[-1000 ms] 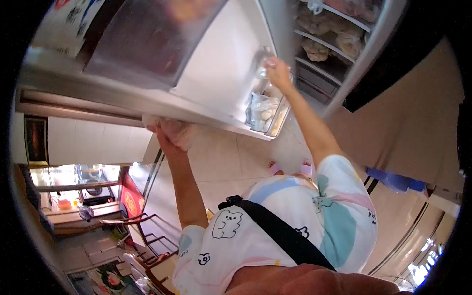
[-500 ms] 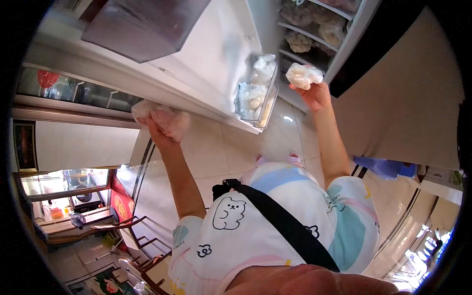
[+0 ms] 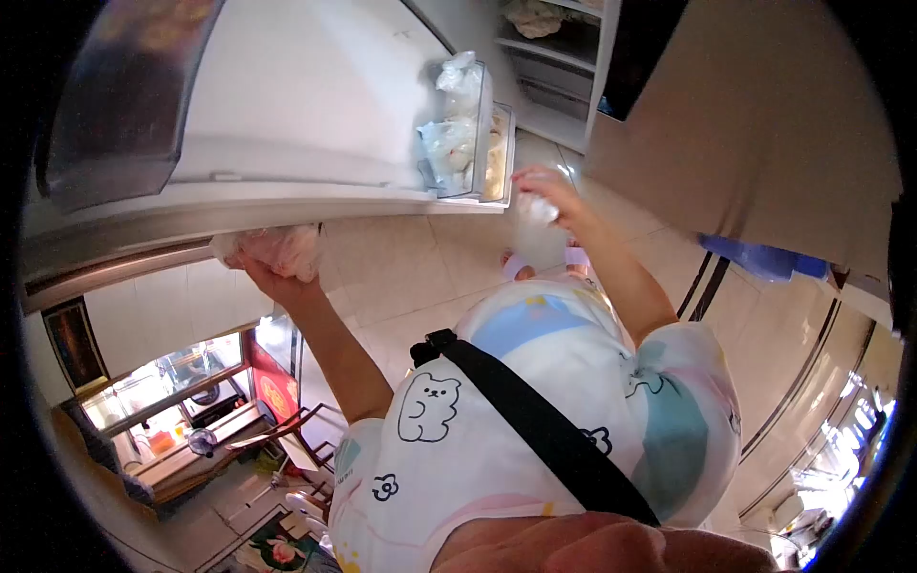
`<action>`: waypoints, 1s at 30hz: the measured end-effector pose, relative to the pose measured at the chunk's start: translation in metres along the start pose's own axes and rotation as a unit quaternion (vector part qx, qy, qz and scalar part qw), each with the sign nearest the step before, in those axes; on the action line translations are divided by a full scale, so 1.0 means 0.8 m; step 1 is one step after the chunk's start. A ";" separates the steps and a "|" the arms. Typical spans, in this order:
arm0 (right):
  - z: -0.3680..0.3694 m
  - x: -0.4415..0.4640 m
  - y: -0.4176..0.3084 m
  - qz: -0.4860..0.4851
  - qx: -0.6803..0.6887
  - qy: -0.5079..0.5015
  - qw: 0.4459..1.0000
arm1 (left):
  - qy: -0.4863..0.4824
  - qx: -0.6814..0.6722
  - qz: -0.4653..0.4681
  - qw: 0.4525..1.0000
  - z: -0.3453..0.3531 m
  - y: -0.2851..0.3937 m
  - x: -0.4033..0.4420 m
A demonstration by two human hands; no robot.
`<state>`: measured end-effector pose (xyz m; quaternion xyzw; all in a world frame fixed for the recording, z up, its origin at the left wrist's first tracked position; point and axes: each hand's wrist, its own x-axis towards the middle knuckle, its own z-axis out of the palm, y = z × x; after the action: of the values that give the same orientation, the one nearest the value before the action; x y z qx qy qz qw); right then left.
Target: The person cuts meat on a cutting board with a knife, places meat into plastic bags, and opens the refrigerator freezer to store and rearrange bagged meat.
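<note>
My left hand (image 3: 272, 277) is closed around a clear plastic bag (image 3: 282, 250) with pinkish contents, held beside the lower edge of the open fridge door (image 3: 287, 186). My right hand (image 3: 556, 196), slightly blurred, grips a translucent plastic bag (image 3: 538, 229) that hangs below its fingers over the floor. What this bag holds is hard to make out. Just left of my right hand, the clear door bin (image 3: 506, 162) holds several knotted bags (image 3: 454, 138) of pale food.
Fridge shelves (image 3: 549, 53) show at the top, with a bag (image 3: 533, 17) on the upper one. A large brownish panel (image 3: 726, 143) stands at right, with a blue plastic item (image 3: 755, 258) below it. A chair (image 3: 287, 435) and a counter (image 3: 191, 444) are at lower left.
My right hand has come down and left, away from the shelves, with its bag lowered. My left hand has shifted slightly left, still holding its bag. The view has turned.
</note>
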<state>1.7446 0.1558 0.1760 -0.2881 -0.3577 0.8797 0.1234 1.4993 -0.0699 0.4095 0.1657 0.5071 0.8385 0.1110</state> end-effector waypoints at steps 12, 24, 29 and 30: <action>0.167 -0.024 -0.024 -0.241 -0.411 -0.210 0.854 | -0.021 -0.039 -0.003 0.999 0.009 -0.004 -0.008; 0.215 -0.018 -0.021 -0.183 -0.516 -0.216 0.808 | -0.022 -0.068 -0.055 0.996 -0.032 -0.029 0.021; 0.202 0.011 -0.014 -0.193 -0.480 -0.184 0.836 | -0.009 -0.056 -0.092 0.994 -0.044 -0.031 0.048; 0.194 0.015 -0.012 -0.157 -0.465 -0.177 0.853 | -0.013 -0.067 -0.092 0.993 -0.043 -0.036 0.056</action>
<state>1.6431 0.0811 0.2672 -0.0909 -0.7816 0.6154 0.0459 1.4454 -0.0689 0.3766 0.1217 0.4611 0.8547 0.2051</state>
